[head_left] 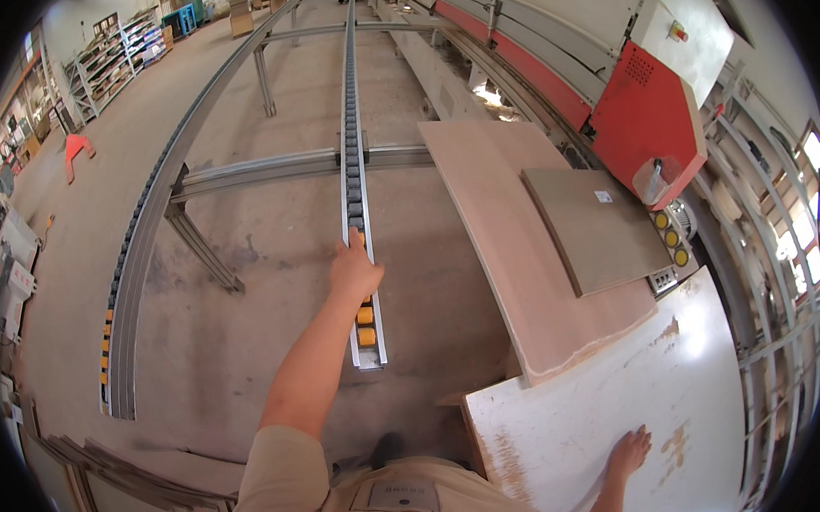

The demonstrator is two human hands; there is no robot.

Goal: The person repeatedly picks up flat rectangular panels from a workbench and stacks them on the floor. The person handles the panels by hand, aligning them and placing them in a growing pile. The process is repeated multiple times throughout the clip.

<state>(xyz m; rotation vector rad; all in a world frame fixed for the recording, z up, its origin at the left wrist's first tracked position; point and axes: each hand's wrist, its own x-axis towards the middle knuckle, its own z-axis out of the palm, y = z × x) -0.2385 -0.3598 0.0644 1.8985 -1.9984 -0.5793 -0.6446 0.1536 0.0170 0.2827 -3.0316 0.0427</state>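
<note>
A long narrow roller track (367, 334) runs away from me, a metal channel with dark rollers and several yellow ones at its near end. My left hand (354, 271) is closed over it near that end, hiding a few of the rollers. To the right, my right hand (632, 449) lies on a scuffed white board (585, 414) with its fingers stretched out and nothing held. Beyond that hand lie a pinkish-brown wooden panel (491, 215) and, on top of it, a smaller grey-brown panel (590, 233) with a small white label.
A second roller rail (139, 298) stands on legs at the left, joined to the track by a metal crossbeam (257, 174). A machine with a red cover (639, 119) borders the right. Boards (135, 502) lean at the lower left; stocked racks (108, 68) stand far left.
</note>
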